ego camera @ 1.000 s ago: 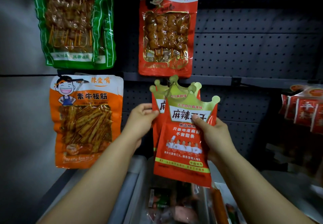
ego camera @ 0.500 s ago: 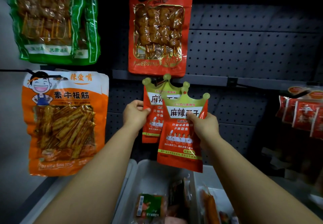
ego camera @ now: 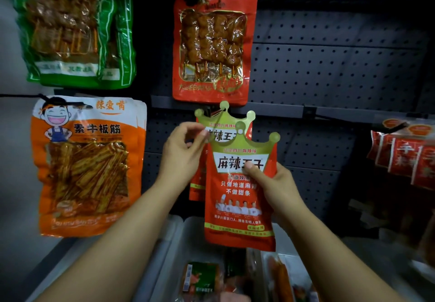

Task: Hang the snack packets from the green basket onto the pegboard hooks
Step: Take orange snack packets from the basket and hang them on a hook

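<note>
Below hook [ego camera: 213, 112]: crowned packet [ego camera: 240, 198] was pinched in right hand [ego camera: 276, 186].
Left hand [ego camera: 182, 152]: pinched hung packet [ego camera: 223, 127].
Risk: crown hole could miss hook; misalignment would drop packet.

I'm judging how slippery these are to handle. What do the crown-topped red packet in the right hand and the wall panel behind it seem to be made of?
The crown-topped red packet looks like printed plastic film with a soft sheen; it is flat, with sealed edges. The pegboard seems to be dark painted metal, matte, with regular rows of punched holes, though the material is uncertain.
</note>
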### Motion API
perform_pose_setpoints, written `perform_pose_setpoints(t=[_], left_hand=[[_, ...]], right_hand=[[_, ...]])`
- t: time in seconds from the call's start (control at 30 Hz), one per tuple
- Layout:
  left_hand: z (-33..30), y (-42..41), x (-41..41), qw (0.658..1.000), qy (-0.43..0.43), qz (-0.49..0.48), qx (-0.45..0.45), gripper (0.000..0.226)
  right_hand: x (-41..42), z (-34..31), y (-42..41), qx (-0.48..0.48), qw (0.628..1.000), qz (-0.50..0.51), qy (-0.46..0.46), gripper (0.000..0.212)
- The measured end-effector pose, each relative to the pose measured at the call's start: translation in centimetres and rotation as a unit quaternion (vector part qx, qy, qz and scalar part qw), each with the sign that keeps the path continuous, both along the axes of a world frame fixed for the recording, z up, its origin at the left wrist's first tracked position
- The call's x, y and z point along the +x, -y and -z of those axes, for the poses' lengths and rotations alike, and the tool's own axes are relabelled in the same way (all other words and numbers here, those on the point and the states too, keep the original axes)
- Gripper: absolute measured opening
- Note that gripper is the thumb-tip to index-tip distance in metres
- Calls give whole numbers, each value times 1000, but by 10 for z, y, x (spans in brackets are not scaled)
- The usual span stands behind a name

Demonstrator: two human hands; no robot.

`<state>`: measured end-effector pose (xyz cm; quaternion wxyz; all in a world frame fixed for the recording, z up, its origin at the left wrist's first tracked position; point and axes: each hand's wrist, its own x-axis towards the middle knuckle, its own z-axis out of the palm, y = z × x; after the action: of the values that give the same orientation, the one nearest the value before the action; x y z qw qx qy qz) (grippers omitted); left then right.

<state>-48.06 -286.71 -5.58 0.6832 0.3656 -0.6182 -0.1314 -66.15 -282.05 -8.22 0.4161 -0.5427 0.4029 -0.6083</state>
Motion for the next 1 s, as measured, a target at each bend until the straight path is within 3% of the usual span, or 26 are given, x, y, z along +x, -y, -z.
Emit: perform_pose_setpoints(t=[0.2, 0.37, 0.57, 0.77, 1.0], left_hand=[[-6, -39, 0, 994, 35, 102, 20, 10], [-12, -70, 13, 990, -17, 141, -19, 13], [-33, -101, 24, 985, -50, 125, -105, 1], [-53, -105, 18, 983, -12, 120, -137, 16], [-58, -95, 17, 989, -3, 127, -77, 19]], right_hand=[[19, 10, -30, -37, 997, -73, -5, 24], [33, 3, -50, -67, 993, -94, -28, 20], [42, -7, -72, -124, 987, -97, -14, 17], [42, -15, -81, -145, 986, -84, 0, 15], [41, -17, -76, -145, 987, -63, -4, 15]])
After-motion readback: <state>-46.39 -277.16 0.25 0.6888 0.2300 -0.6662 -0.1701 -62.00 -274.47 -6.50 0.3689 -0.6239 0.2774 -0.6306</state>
